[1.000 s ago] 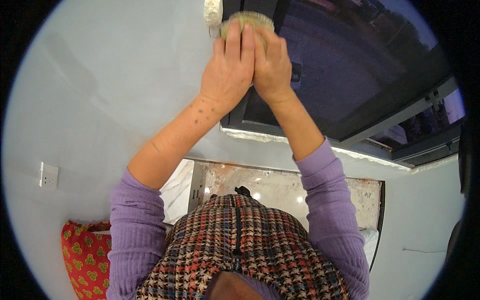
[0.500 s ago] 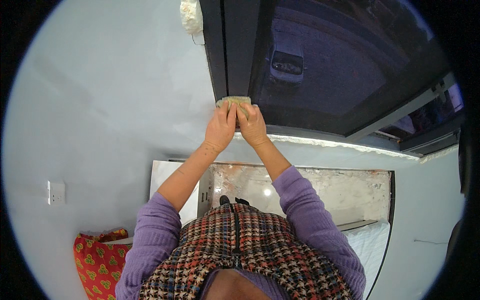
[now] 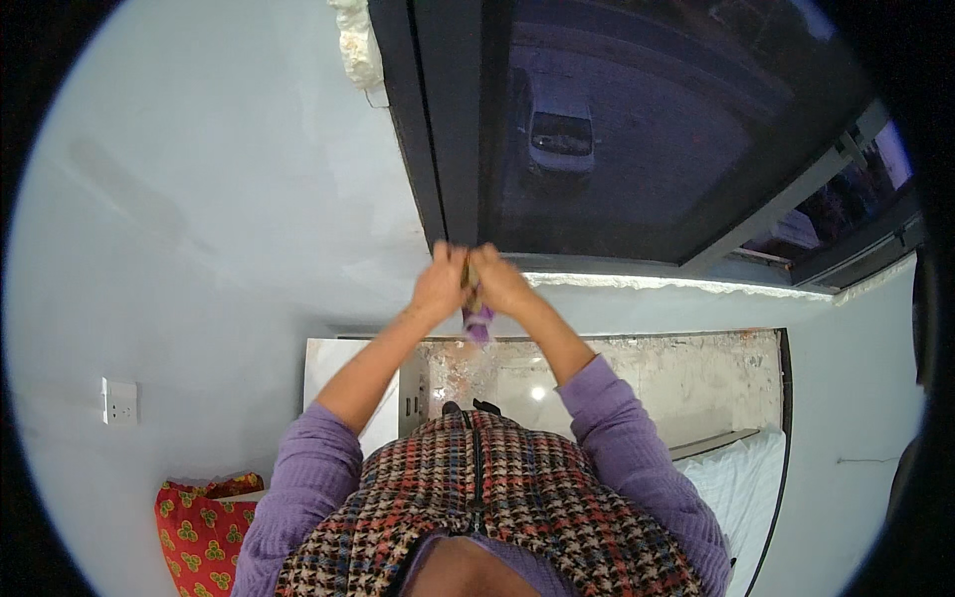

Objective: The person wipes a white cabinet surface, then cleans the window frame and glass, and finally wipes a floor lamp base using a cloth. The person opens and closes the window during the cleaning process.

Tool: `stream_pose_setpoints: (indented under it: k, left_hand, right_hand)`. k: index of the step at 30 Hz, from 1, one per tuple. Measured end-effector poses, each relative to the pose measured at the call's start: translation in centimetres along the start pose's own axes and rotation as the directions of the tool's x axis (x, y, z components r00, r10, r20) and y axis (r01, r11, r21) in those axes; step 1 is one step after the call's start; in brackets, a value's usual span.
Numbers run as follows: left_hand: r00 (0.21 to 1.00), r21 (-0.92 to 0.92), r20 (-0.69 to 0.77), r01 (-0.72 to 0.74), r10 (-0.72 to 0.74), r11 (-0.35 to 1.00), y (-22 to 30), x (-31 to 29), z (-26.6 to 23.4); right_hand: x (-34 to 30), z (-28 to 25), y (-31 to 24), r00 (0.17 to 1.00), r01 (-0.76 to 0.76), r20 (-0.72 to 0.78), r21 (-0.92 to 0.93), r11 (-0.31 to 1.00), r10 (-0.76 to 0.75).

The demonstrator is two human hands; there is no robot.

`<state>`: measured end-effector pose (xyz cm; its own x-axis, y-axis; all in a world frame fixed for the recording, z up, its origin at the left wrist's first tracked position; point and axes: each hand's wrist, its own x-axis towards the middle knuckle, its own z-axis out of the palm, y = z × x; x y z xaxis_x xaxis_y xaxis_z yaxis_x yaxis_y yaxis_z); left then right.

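Note:
Both hands meet in front of me at the lower left corner of a dark window frame (image 3: 458, 149). My left hand (image 3: 441, 287) and my right hand (image 3: 499, 283) are closed around a bunched cloth (image 3: 478, 326), side by side. A purple end of it hangs below the fingers, and a dull yellowish part shows between them. Motion blurs the fingers and the cloth a little. Whether the cloth touches the frame I cannot tell.
A dark window pane (image 3: 647, 129) with a car (image 3: 562, 139) beyond it fills the upper right. Rough white foam (image 3: 358, 45) edges the frame. A wall socket (image 3: 119, 402) and a red patterned bag (image 3: 206, 527) are at left. A white cabinet (image 3: 348, 363) stands below my left forearm.
Both hands have come down and toward me from the frame's corner with the cloth. The cloth, spread against the frame before, is now bunched, its purple end hanging down.

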<state>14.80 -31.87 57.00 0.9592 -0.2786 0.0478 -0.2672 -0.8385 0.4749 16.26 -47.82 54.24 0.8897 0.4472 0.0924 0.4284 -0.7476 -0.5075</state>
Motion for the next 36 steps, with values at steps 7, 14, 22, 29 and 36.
stream_pose_setpoints:
  k: [7, 14, 22, 29, 36]
  left_hand:
    - [0.397, 0.322, -0.793, -0.369, 0.461, 0.872, 10.0, 2.6, -16.2]
    - [0.641, 0.251, -0.658, -0.309, 0.396, 0.917, 2.9, 3.8, -5.7]
    - [0.968, -0.225, -0.067, -0.250, 0.241, 0.942, 3.8, -0.5, 5.0]
    - [0.810, -0.137, -0.209, -0.579, 0.548, 0.804, 20.5, 4.0, 2.3]
    - [0.548, -0.017, -0.481, -0.786, 0.685, 0.617, 39.7, 10.6, 2.5]
  right_hand:
    - [3.8, -16.9, -12.0, 0.448, 0.298, -0.801, -0.284, 0.911, -0.396]
    - [4.0, -6.3, -4.8, 0.617, 0.224, -0.714, -0.245, 0.943, -0.332]
    - [-7.3, -2.7, 1.2, 0.978, -0.193, -0.087, -0.010, 0.981, 0.191]
    - [-16.1, -15.1, 5.5, 0.773, -0.170, -0.593, 0.147, 0.974, 0.224]
    - [-21.7, -29.8, 14.9, 0.376, -0.034, -0.923, -0.099, 0.995, -0.079]
